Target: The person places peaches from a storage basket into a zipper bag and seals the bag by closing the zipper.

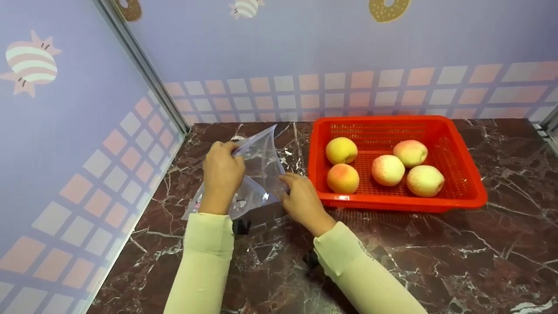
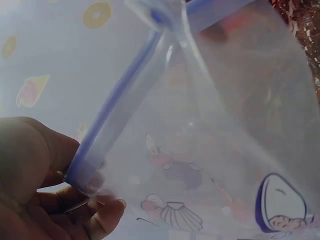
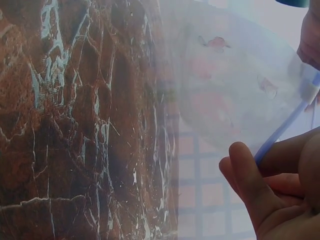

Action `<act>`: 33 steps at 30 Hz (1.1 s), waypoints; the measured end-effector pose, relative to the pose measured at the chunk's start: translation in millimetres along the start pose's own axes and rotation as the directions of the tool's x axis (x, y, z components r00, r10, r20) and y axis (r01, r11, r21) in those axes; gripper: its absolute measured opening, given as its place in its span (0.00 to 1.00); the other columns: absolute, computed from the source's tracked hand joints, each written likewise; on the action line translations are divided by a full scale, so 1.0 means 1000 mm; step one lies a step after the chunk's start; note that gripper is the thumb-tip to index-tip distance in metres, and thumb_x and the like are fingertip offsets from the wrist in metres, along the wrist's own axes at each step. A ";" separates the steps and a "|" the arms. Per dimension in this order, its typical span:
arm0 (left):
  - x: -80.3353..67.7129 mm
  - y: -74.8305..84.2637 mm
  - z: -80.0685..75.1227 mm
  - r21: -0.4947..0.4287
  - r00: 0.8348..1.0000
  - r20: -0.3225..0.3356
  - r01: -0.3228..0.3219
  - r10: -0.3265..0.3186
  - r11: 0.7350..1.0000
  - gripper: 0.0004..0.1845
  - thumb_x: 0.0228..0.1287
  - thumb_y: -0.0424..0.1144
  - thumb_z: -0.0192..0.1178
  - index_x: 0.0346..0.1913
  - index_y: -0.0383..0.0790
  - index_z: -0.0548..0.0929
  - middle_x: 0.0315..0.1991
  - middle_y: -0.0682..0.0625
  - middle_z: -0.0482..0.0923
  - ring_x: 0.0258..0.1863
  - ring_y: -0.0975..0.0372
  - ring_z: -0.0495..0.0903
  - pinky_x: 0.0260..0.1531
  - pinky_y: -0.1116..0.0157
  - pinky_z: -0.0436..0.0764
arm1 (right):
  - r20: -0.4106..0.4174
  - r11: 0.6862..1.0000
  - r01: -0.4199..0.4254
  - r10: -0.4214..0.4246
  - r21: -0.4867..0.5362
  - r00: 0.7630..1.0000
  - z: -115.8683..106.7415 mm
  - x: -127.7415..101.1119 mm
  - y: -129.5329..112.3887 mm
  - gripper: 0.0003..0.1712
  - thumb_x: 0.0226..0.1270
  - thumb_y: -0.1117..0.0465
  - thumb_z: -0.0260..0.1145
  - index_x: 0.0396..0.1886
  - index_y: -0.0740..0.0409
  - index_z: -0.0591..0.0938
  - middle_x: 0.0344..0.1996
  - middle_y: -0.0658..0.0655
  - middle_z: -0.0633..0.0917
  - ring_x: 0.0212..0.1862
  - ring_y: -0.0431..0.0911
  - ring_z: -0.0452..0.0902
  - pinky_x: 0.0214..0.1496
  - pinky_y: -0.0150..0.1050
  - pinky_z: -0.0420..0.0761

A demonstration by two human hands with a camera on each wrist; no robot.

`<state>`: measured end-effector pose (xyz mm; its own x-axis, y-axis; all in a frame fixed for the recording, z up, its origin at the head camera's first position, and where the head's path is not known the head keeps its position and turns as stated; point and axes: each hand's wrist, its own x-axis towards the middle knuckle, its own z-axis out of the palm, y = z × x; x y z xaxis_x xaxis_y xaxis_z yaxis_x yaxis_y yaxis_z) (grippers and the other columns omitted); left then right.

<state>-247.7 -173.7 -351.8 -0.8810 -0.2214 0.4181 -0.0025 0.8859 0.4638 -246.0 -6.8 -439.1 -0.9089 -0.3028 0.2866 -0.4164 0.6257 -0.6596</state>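
Observation:
A clear zip bag [image 1: 260,158] with a blue-violet seal strip spans the space between both hands, above the marble table. My left hand [image 1: 223,172] pinches one end of its top edge; in the left wrist view, fingers [image 2: 107,220] curl at the end of the strip. The right hand [image 1: 303,201] pinches the opposite end between thumb and fingers, also seen in the right wrist view, where a fingertip [image 3: 241,152] meets the strip. Printed shells [image 2: 181,216] show on the bag's film [image 2: 230,150]. No fruit lies inside the bag.
Right of the hands, a red plastic basket [image 1: 473,192] holds several peaches [image 1: 388,170]. Dark marble tabletop [image 1: 436,261] extends in front of it. A patterned wall [image 1: 279,52] closes off the back, and another panel [image 1: 78,152] stands at the left.

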 end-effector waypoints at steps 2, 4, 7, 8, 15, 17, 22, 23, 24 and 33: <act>0.000 -0.002 -0.002 -0.034 1.000 -0.012 0.018 -0.019 0.999 0.15 0.55 0.29 0.53 0.42 0.33 0.86 0.36 0.39 0.79 0.36 0.44 0.79 0.40 0.50 0.77 | -0.002 1.000 -0.010 0.010 0.003 1.000 0.000 0.000 -0.001 0.25 0.56 0.69 0.64 0.56 0.65 0.80 0.56 0.64 0.81 0.60 0.59 0.76 0.67 0.50 0.70; 0.000 -0.004 -0.004 -0.062 0.999 -0.023 0.040 -0.041 0.997 0.14 0.55 0.31 0.53 0.41 0.33 0.86 0.35 0.39 0.79 0.36 0.46 0.78 0.39 0.51 0.76 | -0.006 1.000 -0.022 0.022 0.008 1.000 0.001 0.000 -0.001 0.25 0.56 0.68 0.65 0.57 0.65 0.80 0.55 0.64 0.82 0.59 0.59 0.76 0.66 0.50 0.71; 0.001 -0.007 -0.007 -0.076 0.997 -0.042 0.060 -0.063 0.995 0.13 0.57 0.32 0.54 0.41 0.32 0.86 0.34 0.39 0.79 0.35 0.47 0.77 0.39 0.53 0.75 | -0.019 1.000 -0.028 0.028 0.007 0.999 0.001 0.000 -0.001 0.26 0.57 0.67 0.66 0.58 0.66 0.79 0.54 0.64 0.83 0.57 0.59 0.77 0.64 0.50 0.73; 0.002 -0.008 -0.008 -0.080 0.996 -0.053 0.062 -0.066 0.995 0.13 0.57 0.32 0.54 0.40 0.32 0.86 0.34 0.39 0.79 0.35 0.47 0.77 0.39 0.53 0.75 | -0.022 0.999 -0.032 0.032 0.006 0.999 0.002 0.000 -0.001 0.26 0.57 0.67 0.67 0.58 0.66 0.79 0.53 0.64 0.83 0.57 0.59 0.78 0.64 0.50 0.73; 0.004 -0.014 -0.015 -0.117 0.989 -0.116 0.080 -0.094 0.990 0.12 0.59 0.33 0.54 0.38 0.32 0.86 0.33 0.40 0.79 0.33 0.49 0.76 0.36 0.55 0.74 | -0.037 0.998 -0.055 0.055 -0.013 0.998 0.002 0.001 -0.003 0.28 0.58 0.65 0.67 0.60 0.67 0.77 0.52 0.65 0.83 0.55 0.60 0.79 0.61 0.52 0.76; 0.005 -0.015 -0.017 -0.135 0.986 -0.119 0.101 -0.118 0.986 0.12 0.60 0.33 0.54 0.38 0.32 0.86 0.33 0.40 0.79 0.32 0.50 0.76 0.35 0.56 0.74 | -0.047 0.998 -0.058 0.057 -0.018 0.997 0.002 0.001 -0.004 0.28 0.59 0.65 0.67 0.60 0.67 0.77 0.52 0.66 0.84 0.54 0.60 0.79 0.60 0.52 0.76; 0.007 -0.018 -0.023 -0.159 0.979 -0.114 0.147 -0.166 0.976 0.12 0.60 0.33 0.55 0.39 0.33 0.87 0.34 0.41 0.80 0.34 0.51 0.77 0.36 0.58 0.75 | -0.078 0.997 -0.065 0.062 -0.039 0.995 0.001 0.001 -0.005 0.29 0.57 0.64 0.68 0.61 0.67 0.76 0.48 0.67 0.85 0.50 0.61 0.81 0.57 0.52 0.78; 0.008 -0.019 -0.024 -0.158 0.979 -0.110 0.154 -0.173 0.975 0.12 0.61 0.34 0.55 0.40 0.33 0.87 0.35 0.41 0.81 0.34 0.51 0.77 0.36 0.58 0.75 | -0.083 0.997 -0.068 0.064 -0.041 0.994 0.001 0.001 -0.006 0.30 0.57 0.64 0.69 0.60 0.67 0.76 0.47 0.68 0.85 0.49 0.61 0.82 0.56 0.53 0.79; 0.008 -0.020 -0.025 -0.158 0.978 -0.105 0.164 -0.181 0.974 0.12 0.61 0.34 0.55 0.40 0.33 0.87 0.35 0.41 0.81 0.34 0.51 0.77 0.36 0.58 0.75 | -0.086 0.997 -0.069 0.066 -0.042 0.994 0.001 0.001 -0.006 0.30 0.57 0.64 0.69 0.61 0.67 0.76 0.46 0.68 0.85 0.48 0.62 0.82 0.56 0.53 0.79; 0.011 -0.027 -0.034 -0.175 0.968 -0.057 0.230 -0.243 0.957 0.12 0.63 0.37 0.56 0.42 0.36 0.88 0.39 0.42 0.85 0.37 0.51 0.80 0.40 0.56 0.77 | -0.105 0.998 -0.065 0.062 -0.028 0.993 -0.001 0.003 -0.007 0.29 0.57 0.65 0.68 0.60 0.65 0.77 0.30 0.63 0.86 0.36 0.57 0.83 0.43 0.50 0.83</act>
<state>-241.3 -214.2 -333.6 -0.8255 -0.4528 0.3369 -0.1219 0.7259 0.6770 -246.2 -10.9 -432.9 -0.9299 -0.1864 0.3170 -0.3570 0.6639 -0.6571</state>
